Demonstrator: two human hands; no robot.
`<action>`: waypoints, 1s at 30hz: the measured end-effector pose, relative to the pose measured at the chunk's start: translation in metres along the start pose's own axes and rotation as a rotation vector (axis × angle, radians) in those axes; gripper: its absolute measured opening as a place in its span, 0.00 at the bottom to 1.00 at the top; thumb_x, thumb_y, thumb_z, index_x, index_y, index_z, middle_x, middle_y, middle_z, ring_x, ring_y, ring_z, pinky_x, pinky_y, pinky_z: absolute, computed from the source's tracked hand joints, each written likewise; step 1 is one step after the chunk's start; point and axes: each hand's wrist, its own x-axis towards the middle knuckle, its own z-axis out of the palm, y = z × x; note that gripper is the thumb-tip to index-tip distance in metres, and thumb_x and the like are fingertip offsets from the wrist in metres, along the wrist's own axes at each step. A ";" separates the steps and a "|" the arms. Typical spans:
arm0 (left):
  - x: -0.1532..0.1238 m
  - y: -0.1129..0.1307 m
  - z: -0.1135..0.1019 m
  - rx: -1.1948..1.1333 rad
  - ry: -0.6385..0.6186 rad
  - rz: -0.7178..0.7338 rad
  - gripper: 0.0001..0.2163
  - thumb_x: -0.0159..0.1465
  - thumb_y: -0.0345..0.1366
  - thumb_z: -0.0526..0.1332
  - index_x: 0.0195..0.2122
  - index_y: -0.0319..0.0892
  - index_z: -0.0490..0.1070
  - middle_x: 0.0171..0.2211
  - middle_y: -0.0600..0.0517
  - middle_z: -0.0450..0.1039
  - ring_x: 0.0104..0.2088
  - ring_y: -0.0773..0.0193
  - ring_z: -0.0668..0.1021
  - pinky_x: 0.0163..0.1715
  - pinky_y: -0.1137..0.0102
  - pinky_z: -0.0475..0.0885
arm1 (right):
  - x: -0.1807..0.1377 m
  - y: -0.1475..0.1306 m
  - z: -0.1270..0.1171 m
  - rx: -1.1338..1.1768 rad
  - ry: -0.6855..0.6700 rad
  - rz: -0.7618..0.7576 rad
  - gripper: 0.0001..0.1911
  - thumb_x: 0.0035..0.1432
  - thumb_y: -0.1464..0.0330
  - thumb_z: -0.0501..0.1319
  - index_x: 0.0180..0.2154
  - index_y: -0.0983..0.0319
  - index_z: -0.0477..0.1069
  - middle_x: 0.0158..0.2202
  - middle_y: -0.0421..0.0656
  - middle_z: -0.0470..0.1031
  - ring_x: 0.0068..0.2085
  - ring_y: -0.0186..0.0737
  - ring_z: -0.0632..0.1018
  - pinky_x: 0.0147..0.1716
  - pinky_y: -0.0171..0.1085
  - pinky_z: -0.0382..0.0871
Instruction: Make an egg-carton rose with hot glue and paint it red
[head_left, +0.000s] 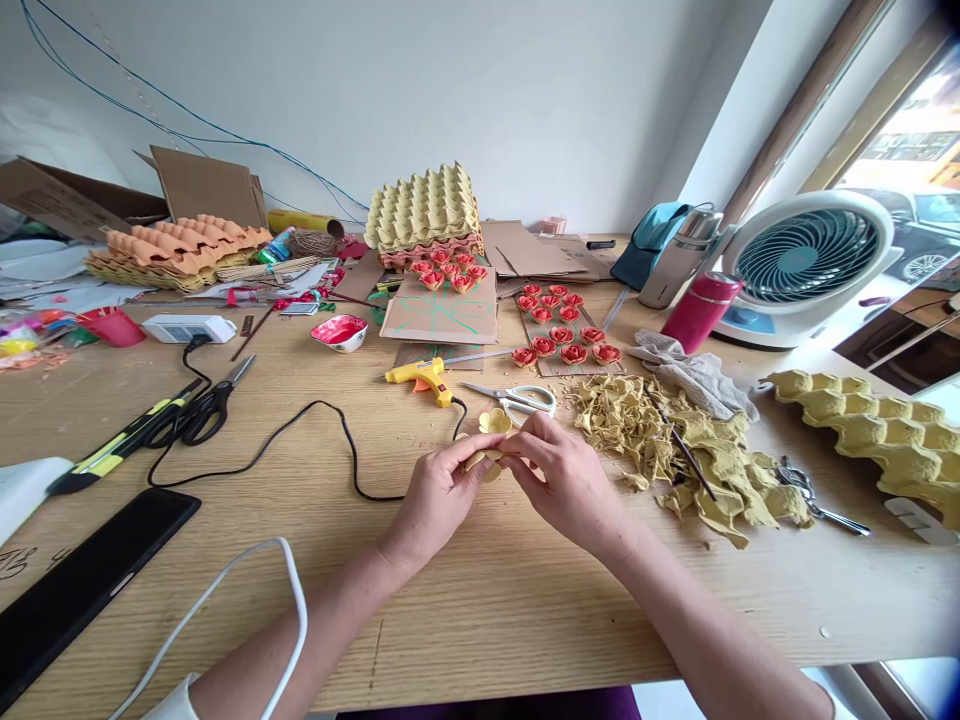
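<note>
Both my hands meet above the middle of the table, fingers closed on a small yellow egg-carton flower piece (486, 455). My left hand (435, 500) pinches it from the left, and my right hand (562, 475) grips it from the right; the fingers hide part of it. Just beyond my fingertips sits another yellow carton flower cup (495, 422). White-handled scissors (529, 400) lie behind it, with a yellow hot glue gun (424, 376) to their left. Right of my right hand is a heap of torn yellow carton scraps (630, 425).
Red paper roses (574, 354) stand on cardboard at the back, near stacked egg trays (424, 207) and a red-lined bowl (339, 333). Black scissors (202, 412) and a black cord lie left. A fan (810, 260), a red bottle (701, 310) and an egg tray (877, 430) are right.
</note>
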 end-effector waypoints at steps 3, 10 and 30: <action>0.000 0.002 -0.001 0.004 -0.004 -0.007 0.13 0.68 0.34 0.60 0.50 0.42 0.81 0.47 0.47 0.85 0.44 0.58 0.85 0.46 0.68 0.79 | 0.000 0.000 0.000 0.043 -0.008 0.007 0.06 0.67 0.74 0.60 0.39 0.60 0.75 0.37 0.43 0.72 0.33 0.36 0.73 0.34 0.34 0.67; 0.000 0.006 -0.002 -0.096 -0.029 -0.088 0.13 0.66 0.33 0.62 0.49 0.40 0.82 0.45 0.47 0.85 0.43 0.57 0.85 0.45 0.68 0.80 | 0.000 -0.003 0.000 0.047 -0.004 0.028 0.07 0.65 0.76 0.61 0.37 0.60 0.75 0.36 0.42 0.69 0.33 0.36 0.73 0.32 0.33 0.66; 0.001 0.006 0.001 -0.148 0.060 -0.120 0.13 0.64 0.33 0.63 0.47 0.40 0.83 0.46 0.47 0.85 0.47 0.55 0.84 0.50 0.65 0.79 | 0.001 -0.003 -0.002 0.090 0.017 -0.002 0.10 0.64 0.79 0.57 0.38 0.60 0.74 0.36 0.43 0.71 0.34 0.37 0.73 0.33 0.33 0.65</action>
